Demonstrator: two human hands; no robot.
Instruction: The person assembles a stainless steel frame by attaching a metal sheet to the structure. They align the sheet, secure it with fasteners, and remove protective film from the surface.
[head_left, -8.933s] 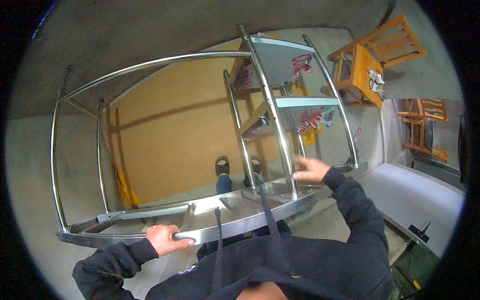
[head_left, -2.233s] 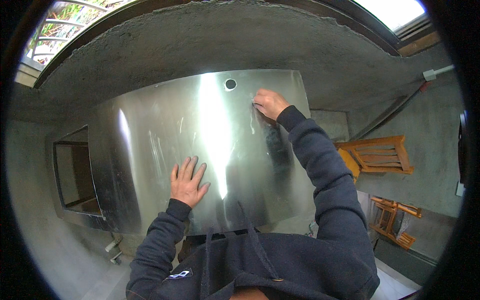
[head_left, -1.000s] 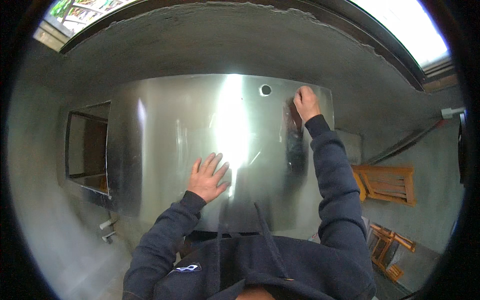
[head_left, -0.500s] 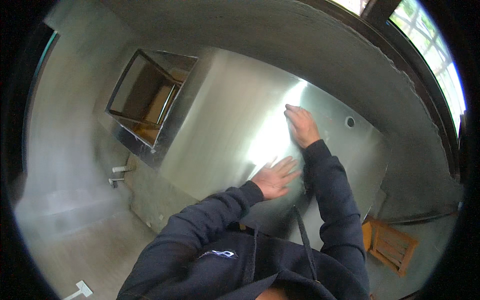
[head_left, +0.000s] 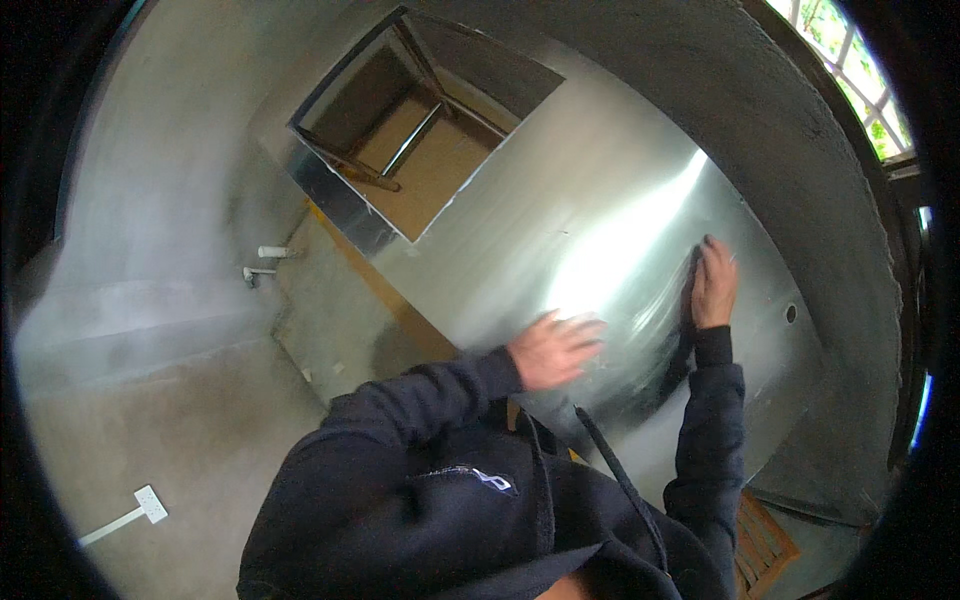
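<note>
Parting, apparently: left hand [head_left: 555, 352], right hand [head_left: 714, 287].

Smooth, glossy metal sheet [head_left: 510, 255]; rough, matt wall [head_left: 815, 165]; matt cloth sweatshirt [head_left: 375, 500]; wooden chair [head_left: 764, 542].

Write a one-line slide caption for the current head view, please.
Left hand and right hand over a metal sheet with a rectangular cutout and a small round hole.
</note>
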